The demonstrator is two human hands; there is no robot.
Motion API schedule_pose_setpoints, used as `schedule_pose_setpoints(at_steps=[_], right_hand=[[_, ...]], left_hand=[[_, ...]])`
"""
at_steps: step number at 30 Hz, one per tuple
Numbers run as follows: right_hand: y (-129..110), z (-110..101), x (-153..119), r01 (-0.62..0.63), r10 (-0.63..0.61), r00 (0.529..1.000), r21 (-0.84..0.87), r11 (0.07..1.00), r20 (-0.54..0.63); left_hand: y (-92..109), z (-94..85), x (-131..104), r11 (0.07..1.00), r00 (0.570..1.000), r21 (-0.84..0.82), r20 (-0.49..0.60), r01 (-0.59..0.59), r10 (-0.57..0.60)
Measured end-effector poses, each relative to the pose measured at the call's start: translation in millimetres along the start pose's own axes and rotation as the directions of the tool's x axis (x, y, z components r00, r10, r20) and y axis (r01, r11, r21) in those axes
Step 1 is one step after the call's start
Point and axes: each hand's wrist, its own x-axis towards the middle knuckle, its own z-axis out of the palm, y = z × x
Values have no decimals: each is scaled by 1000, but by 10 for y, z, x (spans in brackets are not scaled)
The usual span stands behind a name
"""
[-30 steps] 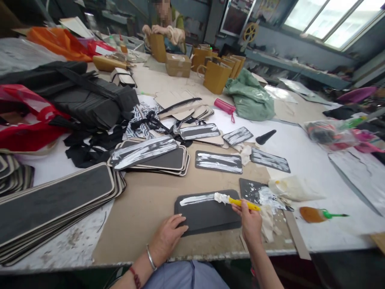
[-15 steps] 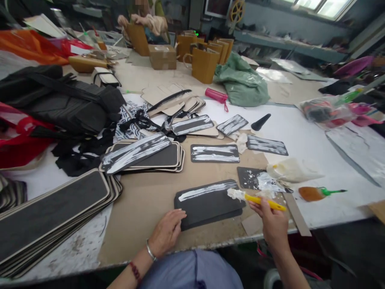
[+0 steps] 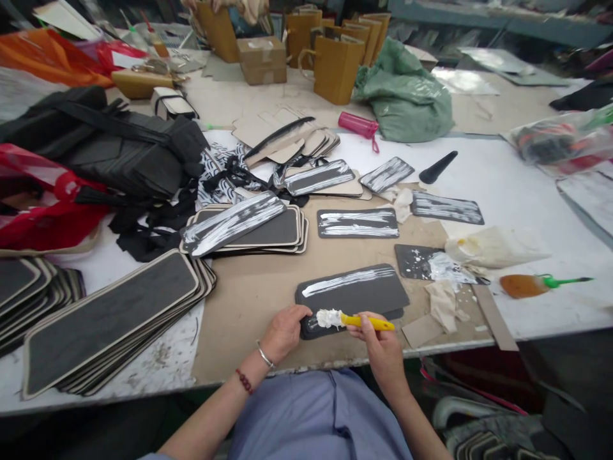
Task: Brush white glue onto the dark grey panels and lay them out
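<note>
In my right hand (image 3: 380,348) is a yellow-handled brush (image 3: 368,322), its bristles loaded with white paste and resting on the lower left of a dark panel (image 3: 357,291). A white streak runs along that panel's upper edge, and a second dark panel shows beneath it. My left hand (image 3: 286,329) presses its fingertips on the panel's left end, holding it down. Beyond lies a white-streaked dark panel (image 3: 357,223). To the right, a paste-smeared dark piece (image 3: 421,263) lies beside a pale cone-shaped bag (image 3: 498,246).
Stacks of pale-edged dark panels (image 3: 115,313) fill the left side. An orange bottle with a green nozzle (image 3: 524,285) lies at right. Farther back are a pink cylinder (image 3: 357,124), a green plastic bag (image 3: 407,96), a cardboard box (image 3: 262,61) and another person's hands (image 3: 249,7).
The brush in my right hand has moved left and nearer, from the panel's right end to its lower left. My left hand stays at the panel's left end. The view has tilted down.
</note>
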Motion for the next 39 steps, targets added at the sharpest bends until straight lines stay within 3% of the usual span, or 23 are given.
schedule_pose_setpoints(at_steps=[3,9,12,15,17,19,21,23,27,30,33,36,39], right_hand=[[34,-321,147,8,-12,993,-29,1000,-115],[36,-1041,527,10,-66,930,-157,988,-362],[-12,-1255,612,27,-106,901,-190,982,-420],[-71,-1339,611,108,-263,869,-356,928,-420],[-88,-1323,593,204,-444,823,-546,812,-354],[-71,-1251,560,342,-618,763,-694,633,-189],[-28,-1136,494,473,-715,699,-744,472,-9],[5,-1007,391,560,-738,664,-731,390,115],[-65,-867,253,668,-723,643,-647,368,253],[-181,-908,412,691,-759,606,-629,355,237],[-203,-935,687,686,-802,548,-676,270,236],[-126,-875,801,714,-797,514,-674,191,318],[-68,-827,776,790,-743,504,-583,190,440]], left_hand=[[-41,49,-55,981,987,111,-14,-160,163],[-102,94,-113,944,966,222,-34,-242,256],[-89,80,-105,935,960,247,-57,-254,276],[-32,69,-97,940,957,240,-105,-241,271],[13,79,-100,946,956,232,-135,-227,262],[46,105,-111,948,955,239,-159,-210,252],[57,140,-128,945,951,256,-180,-201,251],[48,172,-144,941,947,273,-192,-200,257],[2,207,-163,932,944,300,-196,-201,267],[-20,221,-170,924,938,320,-202,-210,283],[-17,229,-174,920,933,332,-214,-209,289],[7,226,-169,913,933,354,-216,-201,289],[39,212,-160,902,928,382,-218,-203,301]])
